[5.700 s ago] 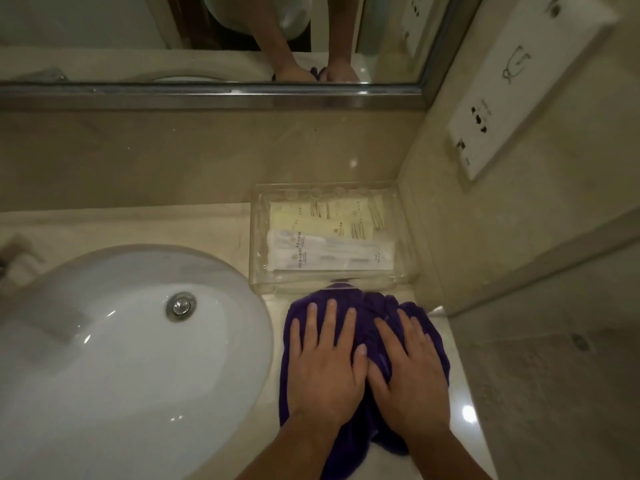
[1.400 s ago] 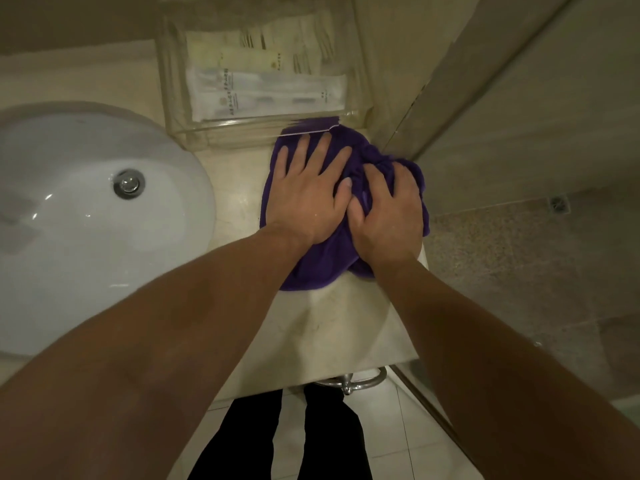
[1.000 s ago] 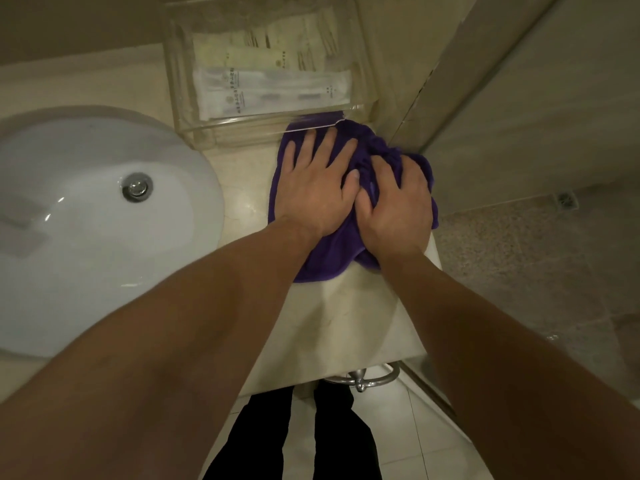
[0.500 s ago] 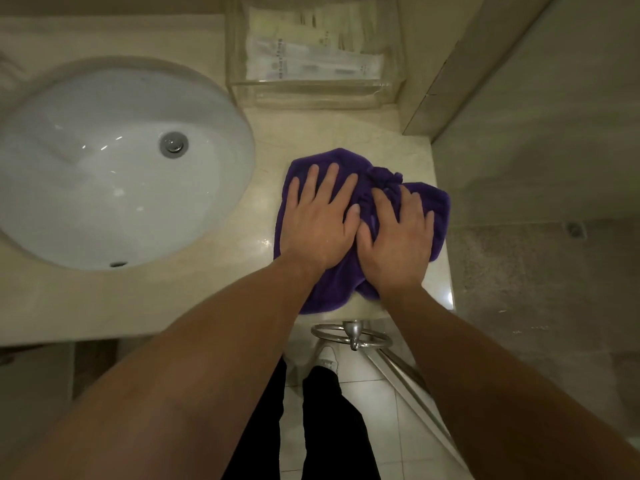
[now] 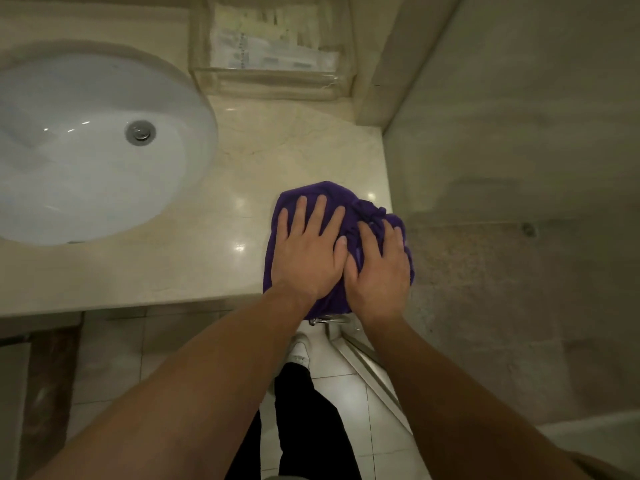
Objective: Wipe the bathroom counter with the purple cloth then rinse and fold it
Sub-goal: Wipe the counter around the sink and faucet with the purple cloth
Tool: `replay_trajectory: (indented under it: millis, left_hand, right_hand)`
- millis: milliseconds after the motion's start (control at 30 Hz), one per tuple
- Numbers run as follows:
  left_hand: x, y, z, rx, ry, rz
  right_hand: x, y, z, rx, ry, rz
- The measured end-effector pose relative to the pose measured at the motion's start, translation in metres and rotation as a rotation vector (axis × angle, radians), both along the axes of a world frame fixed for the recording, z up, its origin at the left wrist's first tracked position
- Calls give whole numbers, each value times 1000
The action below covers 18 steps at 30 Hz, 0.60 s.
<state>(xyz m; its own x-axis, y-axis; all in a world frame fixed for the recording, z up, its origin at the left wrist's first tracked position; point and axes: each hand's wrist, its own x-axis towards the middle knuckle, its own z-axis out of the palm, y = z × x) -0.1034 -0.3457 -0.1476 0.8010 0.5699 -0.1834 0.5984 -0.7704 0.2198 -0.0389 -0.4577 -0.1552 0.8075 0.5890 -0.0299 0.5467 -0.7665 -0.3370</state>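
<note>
The purple cloth (image 5: 329, 194) lies bunched at the front right corner of the beige marble counter (image 5: 294, 147), its near edge hanging over the counter's front. My left hand (image 5: 308, 247) presses flat on the cloth's left part, fingers spread. My right hand (image 5: 379, 268) presses beside it on the cloth's right part, over the counter's right edge. Both palms cover most of the cloth.
A white oval sink (image 5: 86, 150) with a metal drain (image 5: 140, 132) is sunk in the counter at left. A clear tray of wrapped toiletries (image 5: 273, 53) stands at the back by the wall. A glass shower partition (image 5: 519, 168) bounds the right. A metal ring (image 5: 329, 319) sits under the counter.
Both hands have dragged the cloth from beside the clear tray toward the counter's front edge; its near edge now hangs over the front.
</note>
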Motion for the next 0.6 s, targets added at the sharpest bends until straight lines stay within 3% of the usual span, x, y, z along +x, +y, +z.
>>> replay_trajectory:
  millis: [267, 600]
  left_hand:
    - [9, -15, -1, 15, 20, -106]
    - [-29, 28, 2, -51, -8, -95]
  right_hand:
    - [-10, -13, -7, 130, 29, -149]
    - [-40, 34, 1, 23, -10, -87]
